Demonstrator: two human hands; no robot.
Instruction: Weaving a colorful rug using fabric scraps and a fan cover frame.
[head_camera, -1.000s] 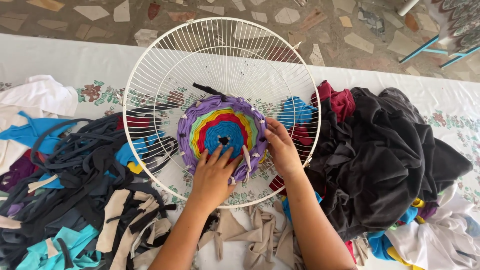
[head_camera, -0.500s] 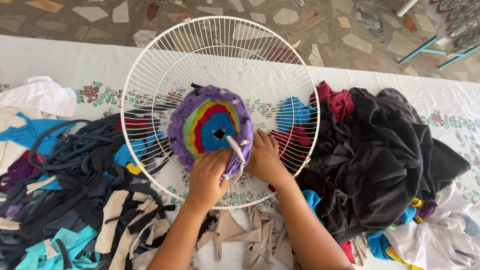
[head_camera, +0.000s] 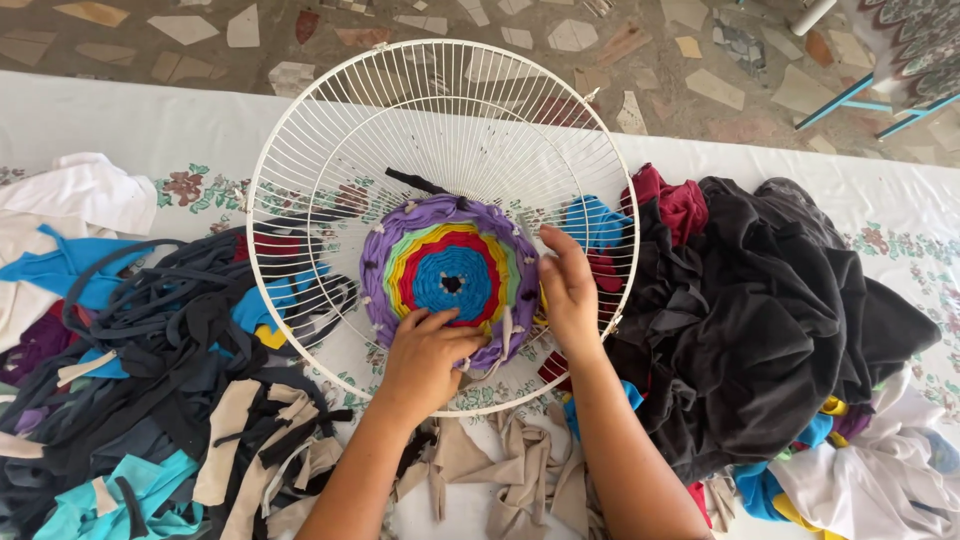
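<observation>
Both hands rest on the woven disc (head_camera: 452, 278) inside the white wire guard (head_camera: 330, 150). Left hand (head_camera: 428, 352) presses its lower edge; right hand (head_camera: 567, 290) grips its right edge.

You are working in bright, even daylight — soft, with no hard glare on the white cloth (head_camera: 150, 125). Shadows are faint: only a thin wire shadow under the guard (head_camera: 440, 80) and soft shade beneath your left hand (head_camera: 425, 350) and right hand (head_camera: 568, 290). Focus holds sharp across the frame — no motion blur on either hand. The black heap (head_camera: 760, 300) reads dense, with little fold detail. Slight wide-angle bending shows at the edges.
</observation>
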